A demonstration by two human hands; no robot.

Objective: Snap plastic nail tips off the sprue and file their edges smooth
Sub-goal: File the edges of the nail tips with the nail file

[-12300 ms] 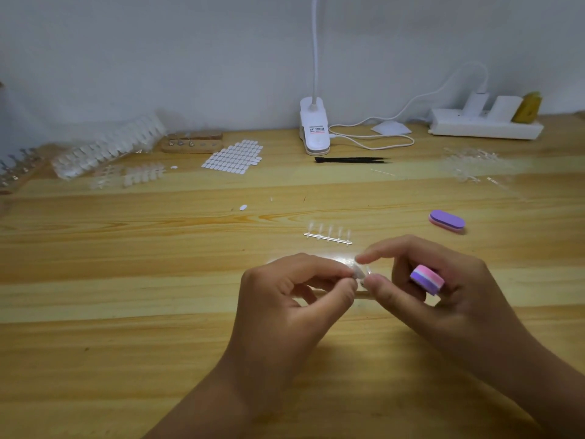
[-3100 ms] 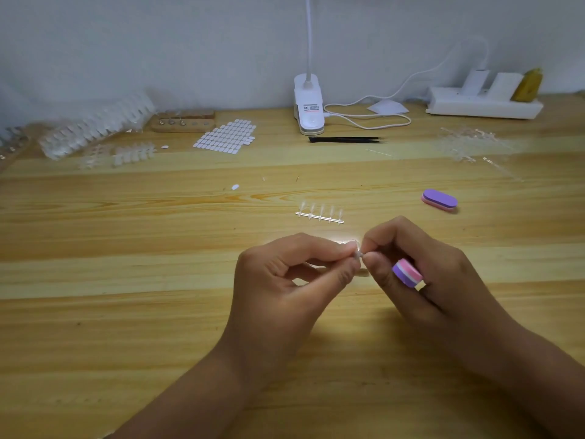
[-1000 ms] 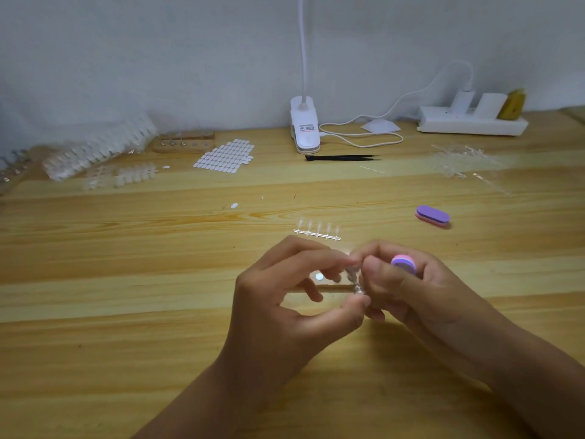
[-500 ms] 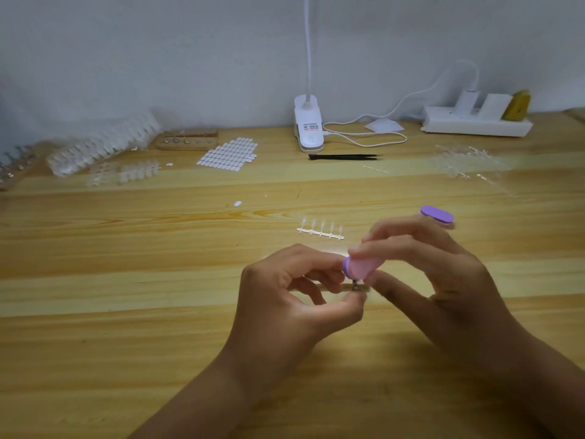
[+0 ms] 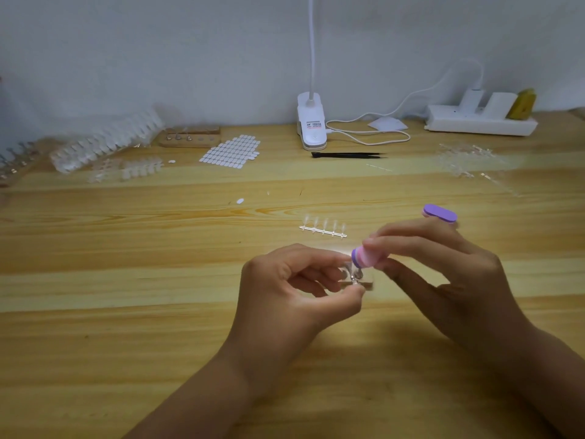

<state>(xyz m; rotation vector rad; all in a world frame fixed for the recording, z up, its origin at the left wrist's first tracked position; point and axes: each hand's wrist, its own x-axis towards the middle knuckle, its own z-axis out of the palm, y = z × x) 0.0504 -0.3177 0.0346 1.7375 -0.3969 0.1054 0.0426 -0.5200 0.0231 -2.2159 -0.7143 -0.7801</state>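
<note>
sprue [image 5: 323, 230] behind hands, lamp [image 5: 311, 126] behind sprue

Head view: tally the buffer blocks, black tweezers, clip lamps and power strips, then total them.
Buffer blocks: 2, held block and desk block
Black tweezers: 1
Clip lamps: 1
Power strips: 1
Total: 5

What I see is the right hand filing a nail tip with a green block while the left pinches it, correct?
Not green: the head view shows the block in the right hand is pink and purple. The left hand does pinch the nail tip.
</note>
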